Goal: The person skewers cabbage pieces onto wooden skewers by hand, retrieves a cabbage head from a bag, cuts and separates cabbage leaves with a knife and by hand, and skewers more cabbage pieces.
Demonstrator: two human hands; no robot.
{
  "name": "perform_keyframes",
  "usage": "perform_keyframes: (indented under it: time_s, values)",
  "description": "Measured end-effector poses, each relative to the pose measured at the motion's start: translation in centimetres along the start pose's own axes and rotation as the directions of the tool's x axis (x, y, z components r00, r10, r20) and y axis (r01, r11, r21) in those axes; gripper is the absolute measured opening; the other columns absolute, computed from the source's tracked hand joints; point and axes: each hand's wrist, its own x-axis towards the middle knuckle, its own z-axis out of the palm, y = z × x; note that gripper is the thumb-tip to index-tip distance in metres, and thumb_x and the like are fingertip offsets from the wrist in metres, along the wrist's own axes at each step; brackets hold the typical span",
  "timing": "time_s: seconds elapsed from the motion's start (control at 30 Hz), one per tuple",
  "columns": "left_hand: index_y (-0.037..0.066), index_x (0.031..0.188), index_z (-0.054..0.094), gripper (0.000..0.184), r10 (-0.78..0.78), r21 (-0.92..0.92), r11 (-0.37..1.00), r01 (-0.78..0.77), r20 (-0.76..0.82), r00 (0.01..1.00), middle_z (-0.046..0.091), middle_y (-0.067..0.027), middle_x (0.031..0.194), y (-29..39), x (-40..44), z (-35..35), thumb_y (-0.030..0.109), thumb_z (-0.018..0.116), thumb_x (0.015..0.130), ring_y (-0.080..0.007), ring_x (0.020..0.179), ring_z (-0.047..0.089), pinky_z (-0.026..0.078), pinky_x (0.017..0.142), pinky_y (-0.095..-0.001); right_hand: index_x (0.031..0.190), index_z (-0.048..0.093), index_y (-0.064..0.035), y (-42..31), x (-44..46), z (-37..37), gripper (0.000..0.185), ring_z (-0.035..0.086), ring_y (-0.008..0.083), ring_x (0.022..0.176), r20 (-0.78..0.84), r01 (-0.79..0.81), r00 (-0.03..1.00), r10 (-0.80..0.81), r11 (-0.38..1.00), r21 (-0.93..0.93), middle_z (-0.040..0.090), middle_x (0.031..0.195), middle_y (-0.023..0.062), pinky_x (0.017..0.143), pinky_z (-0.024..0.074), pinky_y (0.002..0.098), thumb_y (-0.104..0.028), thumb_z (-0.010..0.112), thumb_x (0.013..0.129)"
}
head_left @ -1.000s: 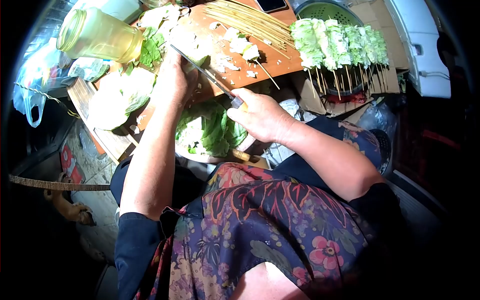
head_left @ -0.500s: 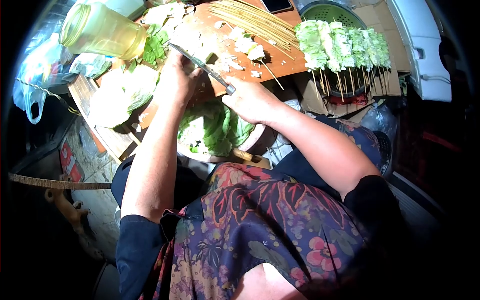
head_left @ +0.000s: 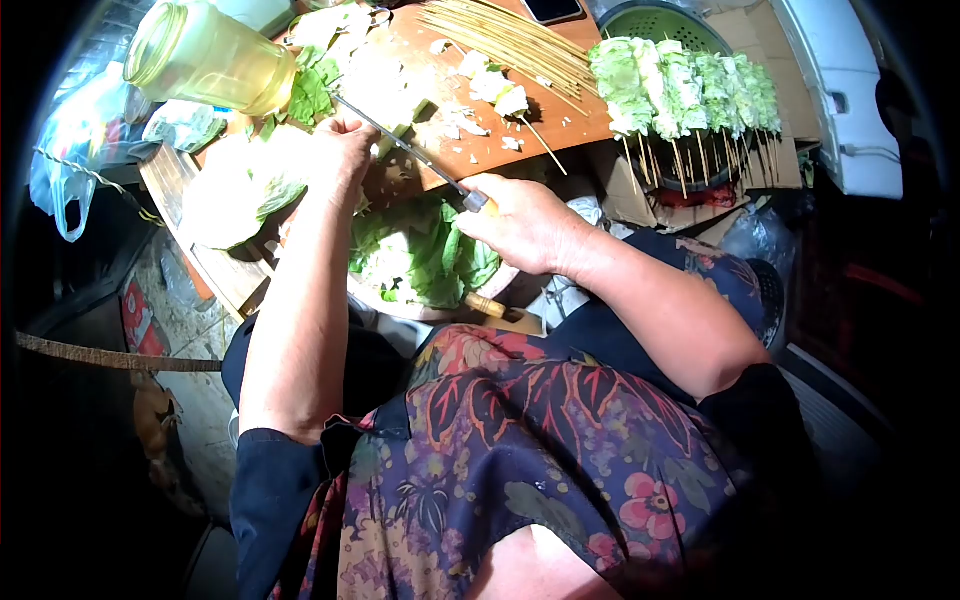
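Note:
My right hand (head_left: 525,225) grips the handle of a knife (head_left: 407,147), whose thin blade slants up and left across the edge of the wooden board (head_left: 585,128). Close to the blade, my left hand (head_left: 338,155) has its fingers curled in; whatever lies under them is hidden. Pale cut cabbage pieces (head_left: 385,85) are spread just beyond both hands. To the left of my left wrist rests a large piece of cabbage (head_left: 225,190). Below the hands, green cabbage leaves (head_left: 430,255) fill a bowl (head_left: 395,310).
Bamboo skewers (head_left: 505,42) lie on the board beside a partly loaded cabbage skewer (head_left: 500,95). Loaded cabbage skewers (head_left: 690,90) rest across a green colander (head_left: 665,18) at right. A glass jar (head_left: 215,60) tilts at upper left. A phone (head_left: 553,8) lies at the top.
My right hand has shifted slightly down and right with the knife, whose blade now appears thinner. My left hand has moved a little left, fingers still curled.

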Motion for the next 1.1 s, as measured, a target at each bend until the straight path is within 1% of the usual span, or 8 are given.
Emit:
perform_keyframes:
  time_s: [0.17, 0.27, 0.5, 0.6, 0.77, 1.0, 1.07, 1.1]
  values:
    - [0.003, 0.092, 0.059, 0.018, -0.138, 0.188, 0.974, 0.127, 0.050, 0.989, 0.058, -0.0047, 0.077, 1.7, -0.4, -0.7, 0.017, 0.067, 0.084, -0.0142, 0.065, 0.058, 0.054, 0.057, -0.0287, 0.111, 0.055, 0.0036, 1.0, 1.1, -0.5, 0.039, 0.063, 0.0243, 0.068, 0.047, 0.035, 0.998, -0.037, 0.999, 0.034, 0.063, 0.073, 0.0146, 0.068, 0.0502, 0.0355, -0.024, 0.055, 0.084]
    - [0.002, 0.095, 0.059, 0.021, -0.239, 0.084, 0.970, 0.228, 0.153, 0.959, 0.059, -0.0071, 0.080, 1.9, -0.1, -1.1, 0.017, 0.067, 0.084, -0.0164, 0.066, 0.059, 0.056, 0.061, -0.0304, 0.102, 0.054, -0.0012, 0.0, 1.3, -1.5, 0.029, 0.051, 0.0123, 0.046, 0.146, -0.100, 0.985, 0.087, 0.991, 0.084, 0.052, 0.062, 0.0038, 0.042, 0.0445, 0.0290, -0.025, 0.056, 0.085]
    - [0.001, 0.098, 0.059, 0.019, -0.212, 0.074, 0.976, 0.204, 0.133, 0.968, 0.063, -0.0095, 0.088, 0.9, 0.7, -1.1, 0.013, 0.066, 0.084, -0.0177, 0.072, 0.061, 0.056, 0.068, -0.0303, 0.103, 0.055, -0.0026, 0.4, 4.3, -0.5, 0.029, 0.051, 0.0135, 0.046, 0.186, -0.177, 0.967, 0.172, 0.984, 0.008, 0.052, 0.061, 0.0047, 0.044, 0.0439, 0.0301, -0.026, 0.056, 0.085]
    - [0.000, 0.099, 0.060, 0.020, -0.197, 0.116, 0.977, 0.180, 0.155, 0.968, 0.065, -0.0100, 0.089, 1.1, 0.2, -1.1, 0.012, 0.066, 0.084, -0.0180, 0.074, 0.062, 0.056, 0.070, -0.0309, 0.118, 0.055, -0.0037, 2.7, 5.4, 1.6, 0.040, 0.051, 0.0137, 0.048, -0.060, 0.169, 0.983, -0.173, 0.983, -0.069, 0.054, 0.064, 0.0050, 0.047, 0.0436, 0.0288, -0.025, 0.058, 0.084]
    - [-0.001, 0.101, 0.062, 0.023, -0.098, 0.348, 0.937, 0.041, 0.149, 0.984, 0.068, -0.0101, 0.087, 0.2, -0.2, -0.8, 0.013, 0.067, 0.084, -0.0180, 0.076, 0.065, 0.055, 0.072, -0.0314, 0.126, 0.052, -0.0047, 2.9, 4.2, 1.1, 0.048, 0.051, 0.0118, 0.049, 0.015, 0.030, 0.999, -0.031, 0.998, 0.057, 0.055, 0.064, 0.0040, 0.049, 0.0436, 0.0277, -0.025, 0.059, 0.084]
    - [0.001, 0.104, 0.063, 0.031, 0.009, 0.093, 0.995, -0.020, 0.123, 0.992, 0.069, -0.0091, 0.084, 4.0, -4.3, -4.6, 0.027, 0.061, 0.088, -0.0174, 0.069, 0.066, 0.052, 0.061, -0.0283, 0.127, 0.053, -0.0051, 3.1, 1.0, 0.3, 0.052, 0.055, 0.0123, 0.058, -0.026, 0.105, 0.994, -0.105, 0.994, 0.013, 0.060, 0.072, 0.0050, 0.056, 0.0460, 0.0277, -0.030, 0.063, 0.083]
    - [0.003, 0.105, 0.063, 0.032, -0.014, 0.237, 0.971, 0.037, -0.098, 0.995, 0.068, -0.0084, 0.078, 9.1, -9.4, -6.0, 0.029, 0.061, 0.086, -0.0132, 0.069, 0.065, 0.052, 0.063, -0.0259, 0.126, 0.055, -0.0064, 3.3, -0.6, 0.1, 0.050, 0.059, 0.0149, 0.068, 0.013, 0.121, 0.993, -0.120, 0.992, -0.026, 0.064, 0.081, 0.0086, 0.066, 0.0485, 0.0295, -0.030, 0.065, 0.082]
    - [0.002, 0.105, 0.062, 0.030, 0.050, 0.030, 0.998, -0.047, -0.128, 0.990, 0.067, -0.0086, 0.080, 6.0, -6.5, -7.7, 0.026, 0.061, 0.087, -0.0133, 0.070, 0.065, 0.052, 0.064, -0.0251, 0.126, 0.055, -0.0064, 3.7, -1.1, 0.1, 0.050, 0.059, 0.0149, 0.068, 0.021, 0.120, 0.993, -0.120, 0.992, -0.030, 0.064, 0.081, 0.0086, 0.066, 0.0485, 0.0295, -0.030, 0.065, 0.082]
